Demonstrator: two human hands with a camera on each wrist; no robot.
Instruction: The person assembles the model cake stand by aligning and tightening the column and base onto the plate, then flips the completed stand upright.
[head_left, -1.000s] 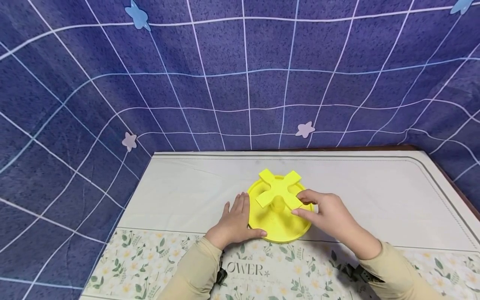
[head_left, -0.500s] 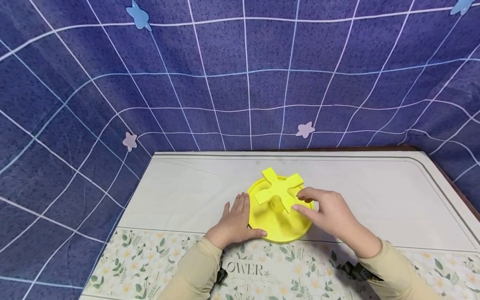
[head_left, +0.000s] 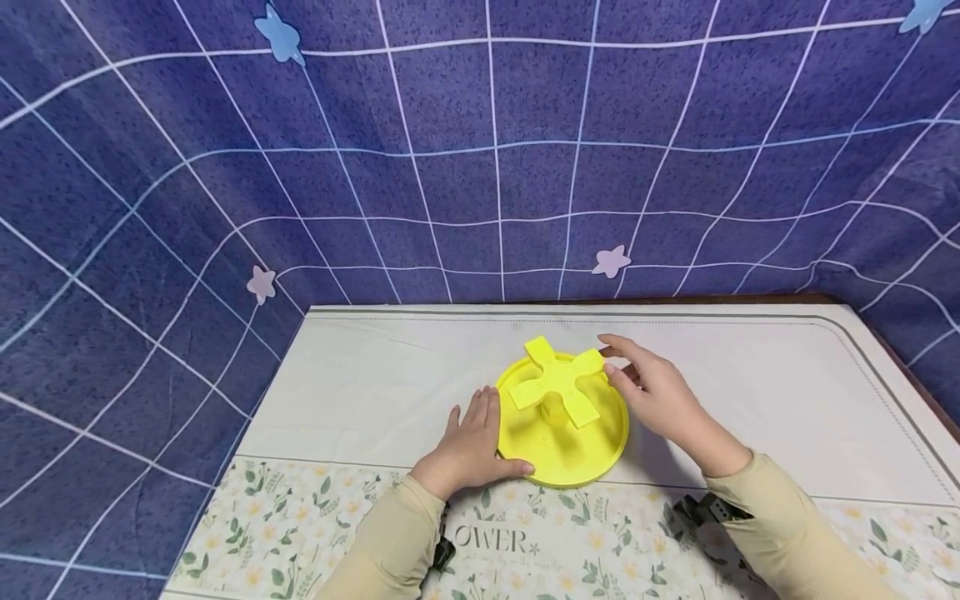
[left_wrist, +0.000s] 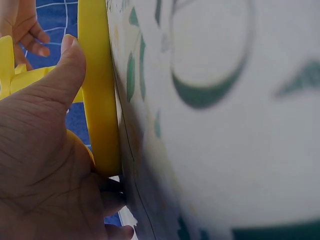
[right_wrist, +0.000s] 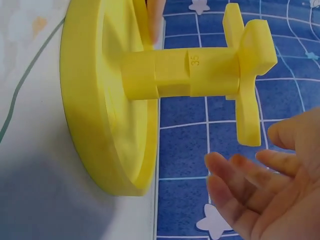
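A yellow plastic round base (head_left: 558, 467) with a raised rim lies on the table. From its middle rises a post (right_wrist: 175, 74), marked 35, topped by a four-armed cross piece (head_left: 558, 379). My left hand (head_left: 468, 450) rests against the base's left side, fingers straight along the rim and thumb at its front edge. In the left wrist view the thumb (left_wrist: 70, 70) lies against the rim. My right hand (head_left: 660, 396) is at the cross's right arm, thumb and fingers loosely bent around its end. The right wrist view shows those fingers (right_wrist: 225, 195) holding nothing.
The table cover (head_left: 375, 375) is white with a floral, lettered band (head_left: 300, 517) at the front. A blue curtain (head_left: 450, 167) with pale grid lines and stars hangs behind and to the left. Black wrist devices (head_left: 442, 552) sit on both sleeves.
The cross has turned, its front-right arm first swinging toward the front and left. My right hand has since moved from that arm back to the right rear arm. My left hand stays put.
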